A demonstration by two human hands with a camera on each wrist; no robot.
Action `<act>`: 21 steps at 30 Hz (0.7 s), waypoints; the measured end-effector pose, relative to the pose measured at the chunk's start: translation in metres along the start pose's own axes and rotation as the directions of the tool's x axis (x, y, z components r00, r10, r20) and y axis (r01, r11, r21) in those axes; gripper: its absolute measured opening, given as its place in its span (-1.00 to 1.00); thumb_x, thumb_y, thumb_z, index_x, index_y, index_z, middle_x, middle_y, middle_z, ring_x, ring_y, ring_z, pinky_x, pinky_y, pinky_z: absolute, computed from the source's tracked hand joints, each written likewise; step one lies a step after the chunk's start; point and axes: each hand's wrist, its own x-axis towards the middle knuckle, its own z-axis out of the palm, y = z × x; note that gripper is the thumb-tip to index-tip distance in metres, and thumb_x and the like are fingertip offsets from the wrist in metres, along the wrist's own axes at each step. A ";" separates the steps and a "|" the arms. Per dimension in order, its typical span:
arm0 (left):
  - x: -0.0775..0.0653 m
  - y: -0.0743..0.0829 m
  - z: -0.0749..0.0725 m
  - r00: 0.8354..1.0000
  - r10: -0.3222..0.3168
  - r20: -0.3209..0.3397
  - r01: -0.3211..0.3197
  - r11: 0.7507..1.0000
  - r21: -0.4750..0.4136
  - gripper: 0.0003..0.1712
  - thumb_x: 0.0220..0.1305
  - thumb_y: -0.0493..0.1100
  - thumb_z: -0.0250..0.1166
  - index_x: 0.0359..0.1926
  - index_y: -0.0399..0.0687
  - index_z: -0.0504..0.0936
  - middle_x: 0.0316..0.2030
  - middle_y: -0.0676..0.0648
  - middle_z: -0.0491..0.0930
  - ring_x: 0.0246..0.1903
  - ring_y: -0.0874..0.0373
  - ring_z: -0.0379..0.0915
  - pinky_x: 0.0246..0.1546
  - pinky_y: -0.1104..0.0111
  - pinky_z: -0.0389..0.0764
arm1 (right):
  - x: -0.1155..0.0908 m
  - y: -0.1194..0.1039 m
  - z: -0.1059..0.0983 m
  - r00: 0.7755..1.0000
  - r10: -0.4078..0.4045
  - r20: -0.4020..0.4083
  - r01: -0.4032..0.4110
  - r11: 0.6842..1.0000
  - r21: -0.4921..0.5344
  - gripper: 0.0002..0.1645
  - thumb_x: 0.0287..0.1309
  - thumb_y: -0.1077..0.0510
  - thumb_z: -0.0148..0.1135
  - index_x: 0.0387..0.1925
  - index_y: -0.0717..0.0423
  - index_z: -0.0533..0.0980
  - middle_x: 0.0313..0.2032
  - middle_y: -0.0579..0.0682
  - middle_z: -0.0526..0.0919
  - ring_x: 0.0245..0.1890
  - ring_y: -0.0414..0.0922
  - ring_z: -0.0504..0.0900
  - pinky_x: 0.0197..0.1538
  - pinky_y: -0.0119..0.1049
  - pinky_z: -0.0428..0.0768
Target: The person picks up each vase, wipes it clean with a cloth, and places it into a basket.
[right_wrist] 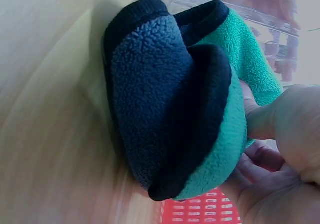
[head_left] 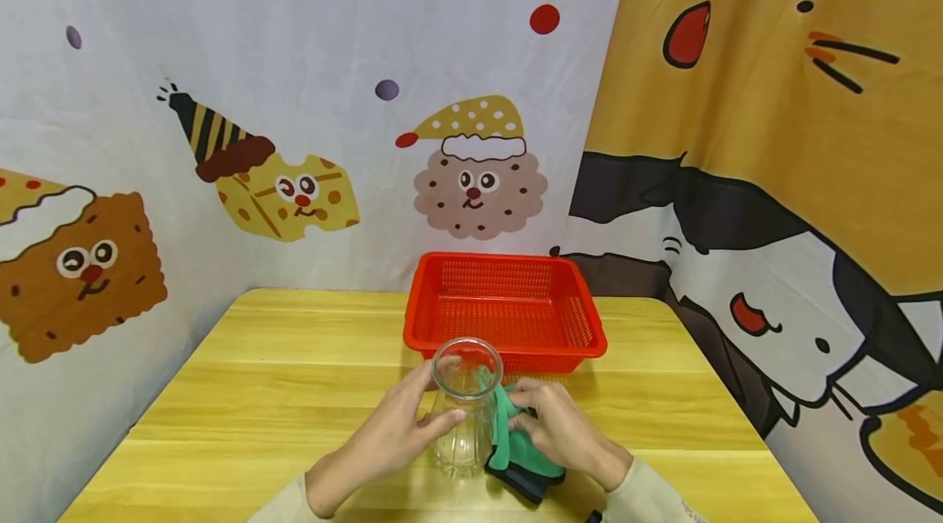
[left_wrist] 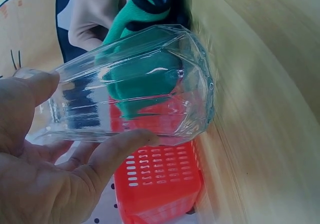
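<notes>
A clear glass vase [head_left: 466, 437] with a flared rim stands upright at the front middle of the table. My left hand [head_left: 389, 435] grips it from the left side, thumb [left_wrist: 127, 146] and fingers spread around the glass in the left wrist view. Whether its base touches the wood, I cannot tell. Just right of the vase, my right hand [head_left: 566, 427] pinches a cleaning cloth [head_left: 529, 453], green on one face and dark grey-blue on the other. The cloth [right_wrist: 150, 83] hangs folded, with black edging, close against the glass.
Behind the vase sits a red plastic basket [head_left: 504, 353] with perforated walls, near the table's back edge. The wooden table [head_left: 295, 376] meets a printed curtain [head_left: 309, 32] at the back. A small black object [head_left: 593, 516] shows by the right sleeve.
</notes>
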 end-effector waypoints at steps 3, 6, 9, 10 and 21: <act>-0.001 -0.001 0.000 1.000 0.005 -0.002 -0.005 1.000 0.020 -0.24 0.64 0.10 0.52 0.67 0.07 0.48 0.42 -0.14 0.73 0.36 -0.24 0.74 0.10 0.23 0.91 | 0.001 -0.002 0.000 1.000 0.005 -0.014 -0.005 1.000 0.017 -0.59 0.39 0.41 0.56 0.12 -0.06 0.91 -0.03 -0.12 0.90 0.01 -0.27 0.88 0.04 -0.40 0.90; -0.001 -0.002 0.000 1.000 0.014 -0.002 -0.014 0.999 0.044 -0.23 0.64 0.11 0.52 0.68 0.07 0.46 0.42 -0.12 0.73 0.35 -0.20 0.75 0.21 0.03 0.92 | 0.001 -0.004 0.000 1.000 0.017 -0.025 -0.016 0.999 0.031 -0.58 0.40 0.43 0.55 0.13 -0.04 0.91 -0.03 -0.13 0.89 -0.01 -0.30 0.87 0.01 -0.40 0.90; -0.001 -0.003 0.000 1.000 0.025 -0.003 -0.025 0.998 0.062 -0.23 0.65 0.11 0.52 0.69 0.07 0.46 0.42 -0.10 0.74 0.34 -0.17 0.77 0.30 -0.13 0.88 | 0.001 -0.006 -0.001 0.999 0.018 -0.046 -0.016 0.999 0.046 -0.56 0.41 0.47 0.53 0.15 -0.01 0.90 -0.06 -0.12 0.87 -0.06 -0.34 0.85 -0.05 -0.41 0.90; -0.001 -0.003 0.000 1.000 0.028 -0.003 -0.028 0.998 0.062 -0.22 0.65 0.10 0.52 0.69 0.06 0.46 0.42 -0.10 0.74 0.34 -0.17 0.77 0.30 -0.15 0.88 | 0.002 -0.007 -0.002 0.998 0.014 -0.055 -0.011 0.999 0.051 -0.55 0.41 0.49 0.52 0.16 0.02 0.89 -0.08 -0.12 0.86 -0.08 -0.34 0.85 -0.06 -0.41 0.90; -0.001 -0.002 0.001 0.998 0.066 -0.013 -0.064 0.994 0.091 -0.22 0.66 0.08 0.50 0.69 -0.01 0.46 0.43 -0.12 0.74 0.33 -0.13 0.78 0.42 -0.25 0.79 | 0.007 -0.015 -0.009 0.987 -0.054 -0.151 0.062 0.997 0.048 -0.52 0.39 0.46 0.55 0.23 0.03 0.86 -0.06 -0.17 0.86 -0.10 -0.27 0.84 -0.04 -0.35 0.92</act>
